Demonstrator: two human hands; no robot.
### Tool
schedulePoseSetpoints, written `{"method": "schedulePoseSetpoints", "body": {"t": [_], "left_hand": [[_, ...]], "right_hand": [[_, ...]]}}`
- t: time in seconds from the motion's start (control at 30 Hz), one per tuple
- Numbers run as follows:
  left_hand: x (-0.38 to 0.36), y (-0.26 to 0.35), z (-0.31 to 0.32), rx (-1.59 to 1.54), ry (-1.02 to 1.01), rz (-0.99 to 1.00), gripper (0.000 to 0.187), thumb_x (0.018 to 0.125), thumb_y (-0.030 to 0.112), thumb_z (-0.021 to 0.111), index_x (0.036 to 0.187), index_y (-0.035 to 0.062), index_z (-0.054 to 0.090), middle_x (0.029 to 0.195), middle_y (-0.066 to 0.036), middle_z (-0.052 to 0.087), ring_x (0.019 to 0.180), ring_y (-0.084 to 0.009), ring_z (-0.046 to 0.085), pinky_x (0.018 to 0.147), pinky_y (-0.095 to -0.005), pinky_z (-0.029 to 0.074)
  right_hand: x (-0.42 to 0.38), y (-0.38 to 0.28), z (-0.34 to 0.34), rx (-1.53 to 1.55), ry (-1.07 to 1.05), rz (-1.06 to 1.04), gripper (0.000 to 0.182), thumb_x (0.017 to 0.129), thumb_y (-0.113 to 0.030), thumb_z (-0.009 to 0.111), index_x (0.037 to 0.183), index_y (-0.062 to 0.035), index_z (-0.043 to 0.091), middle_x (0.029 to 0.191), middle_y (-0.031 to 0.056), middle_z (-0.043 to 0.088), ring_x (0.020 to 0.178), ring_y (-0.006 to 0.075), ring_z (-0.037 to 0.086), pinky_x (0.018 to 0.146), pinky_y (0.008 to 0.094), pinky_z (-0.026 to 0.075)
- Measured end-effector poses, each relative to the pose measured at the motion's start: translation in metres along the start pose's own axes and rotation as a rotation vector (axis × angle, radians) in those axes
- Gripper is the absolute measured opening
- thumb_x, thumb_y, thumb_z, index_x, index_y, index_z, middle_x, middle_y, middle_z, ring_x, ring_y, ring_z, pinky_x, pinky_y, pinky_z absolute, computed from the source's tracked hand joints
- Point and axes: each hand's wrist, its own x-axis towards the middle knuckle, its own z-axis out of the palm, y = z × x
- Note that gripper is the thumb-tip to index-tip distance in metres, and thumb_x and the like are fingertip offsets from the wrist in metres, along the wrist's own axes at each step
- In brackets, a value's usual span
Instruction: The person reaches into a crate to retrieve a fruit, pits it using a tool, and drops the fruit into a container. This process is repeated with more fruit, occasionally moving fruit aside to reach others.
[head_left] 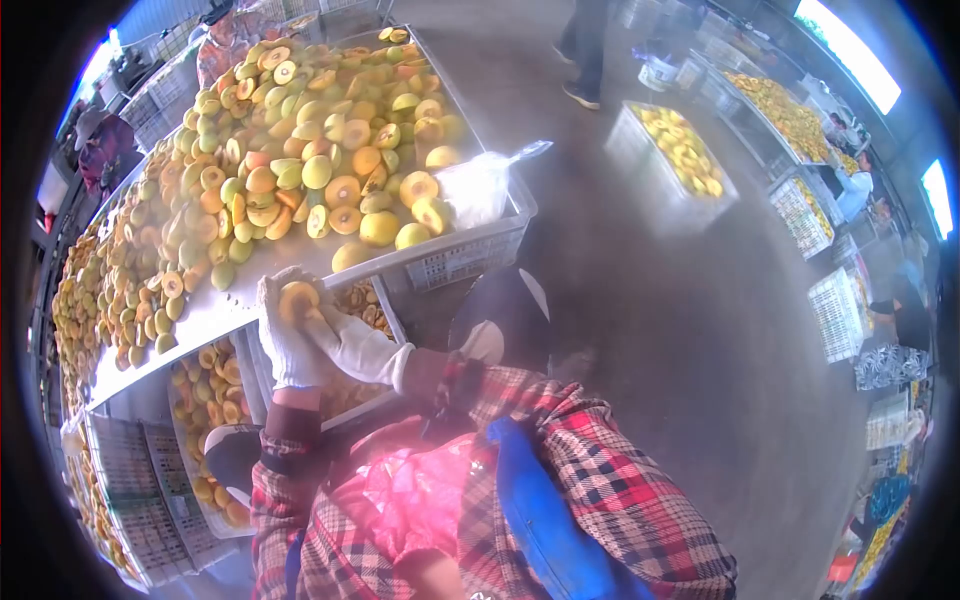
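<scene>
"Plaid jacket (640, 470), one, worn open over a pink top (415, 485). Next?"

"Left hand (287, 345), white glove: grip closed about one fruit half (298, 302), orange-yellow."

"Right hand (362, 347)?"

"White glove also, fingers up against the fruit half's lower side. How far that grip is closed, I cannot tell."

"Location of the fruit half?"

"Between both hands, at the near edge of the counter (215, 312)."

"On the counter?"

"Fruit pile (310, 150), large, cut halves among it, yellow to orange; white bag (475, 192), one, at the right corner."

"Elsewhere?"

"Crate (253, 372), holding fruit, below the counter's edge. White tub (645, 175), filled with yellow fruit, on the floor, well apart."
</scene>
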Motion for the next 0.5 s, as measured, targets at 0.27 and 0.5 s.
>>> {"method": "schedulePoseSetpoints", "body": {"t": [0.27,0.5], "left_hand": [[-0.003,0.017,0.005,0.045,-0.040,0.036,0.041,0.101,0.041,0.047,0.096,0.0042,0.064,0.086,-0.007,0.066,0.075,-0.0164,0.062,0.070,-0.0298,0.052],[-0.013,0.019,-0.001,0.378,-0.038,0.306,0.039,0.102,0.032,0.043,0.109,-0.0012,0.062,0.089,-0.008,0.067,0.078,-0.0159,0.061,0.073,-0.0291,0.049]], "right_hand": [[0.004,0.023,0.002,-0.178,-0.111,-0.338,0.036,0.104,-0.031,0.038,0.116,-0.0026,0.056,0.111,0.0237,0.062,0.104,0.0412,0.059,0.093,0.0468,0.045],[0.006,0.012,-0.003,0.189,-0.236,-0.137,0.048,0.100,-0.052,0.047,0.112,-0.0072,0.056,0.077,0.0001,0.055,0.066,0.0105,0.053,0.058,0.0264,0.045]]}}
